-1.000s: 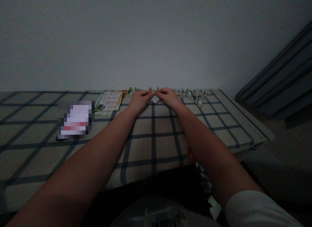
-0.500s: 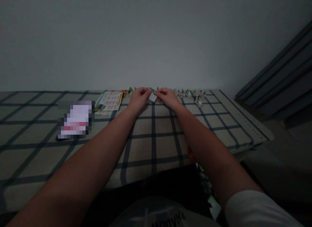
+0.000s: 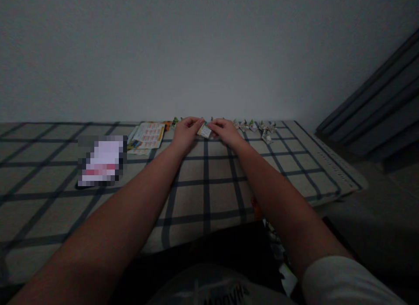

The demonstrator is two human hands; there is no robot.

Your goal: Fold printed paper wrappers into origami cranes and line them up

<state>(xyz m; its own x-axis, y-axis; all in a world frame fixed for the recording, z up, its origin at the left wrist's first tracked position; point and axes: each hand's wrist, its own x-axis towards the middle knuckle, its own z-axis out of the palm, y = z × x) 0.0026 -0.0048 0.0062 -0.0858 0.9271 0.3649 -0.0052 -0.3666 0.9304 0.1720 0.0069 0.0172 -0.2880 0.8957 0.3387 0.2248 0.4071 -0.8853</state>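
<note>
Near the far edge of the table, a small square of folded printed paper (image 3: 205, 130) is held between my two hands. My left hand (image 3: 187, 132) pinches its left side with thumb and fingers. On the other side, my right hand (image 3: 224, 130) is closed on its upper right edge. Several small folded paper pieces (image 3: 252, 125) stand in a row along the wall, partly hidden behind my hands. One more folded piece (image 3: 267, 136) lies at the row's right end, nearer to me.
Printed paper sheets (image 3: 149, 135) lie stacked left of my hands. A phone-like device (image 3: 103, 161), blurred out, rests on the checked tablecloth (image 3: 190, 200). By my right forearm, an orange item (image 3: 257, 208) shows at the table's front edge. A grey curtain (image 3: 376, 104) hangs at right.
The folded paper has tilted and shifted slightly left, so more of its printed face and a coloured edge show. My hands have drawn a little apart around it.
</note>
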